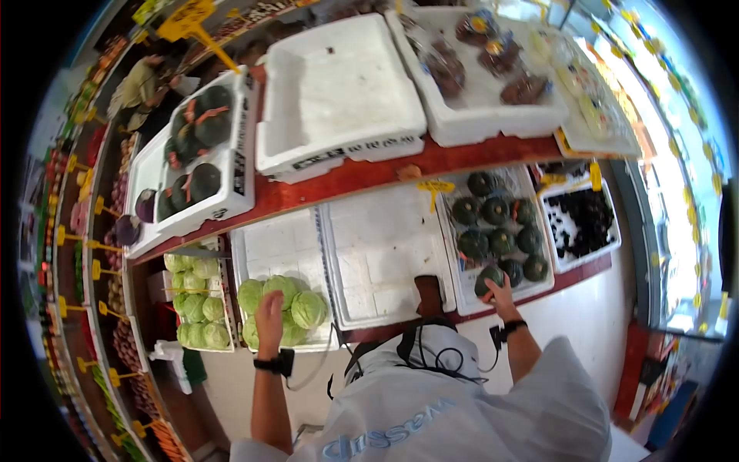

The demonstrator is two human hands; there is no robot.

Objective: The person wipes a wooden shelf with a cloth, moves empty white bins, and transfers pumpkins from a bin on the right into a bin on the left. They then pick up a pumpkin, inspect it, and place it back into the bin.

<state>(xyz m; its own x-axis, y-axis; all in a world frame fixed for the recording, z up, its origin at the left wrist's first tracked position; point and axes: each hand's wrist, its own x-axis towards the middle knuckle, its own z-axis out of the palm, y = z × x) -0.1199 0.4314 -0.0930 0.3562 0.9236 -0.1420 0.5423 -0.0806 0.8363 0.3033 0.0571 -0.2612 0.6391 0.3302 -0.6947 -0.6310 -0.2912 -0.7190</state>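
My right hand (503, 298) has its fingers curled round a dark green squash (489, 280) at the near edge of a white foam tray (460, 296). Several more dark green squashes (500, 241) sit in that tray, some with orange-red bands. My left hand (269, 317) is raised in front of the pale green cabbages (309, 309), overlapping them in this view. Its fingers point up and forward, with nothing seen in them. The cabbages lie at the near end of another white tray (277, 239).
Between the trays lies a bare white one (385, 254). Above runs a red shelf (339, 185) with a foam box (346, 92), a box of squashes (245, 154) and bagged produce (504, 58). More cabbages (202, 308) stand left, dark produce (581, 219) right. A person (142, 85) is far left.
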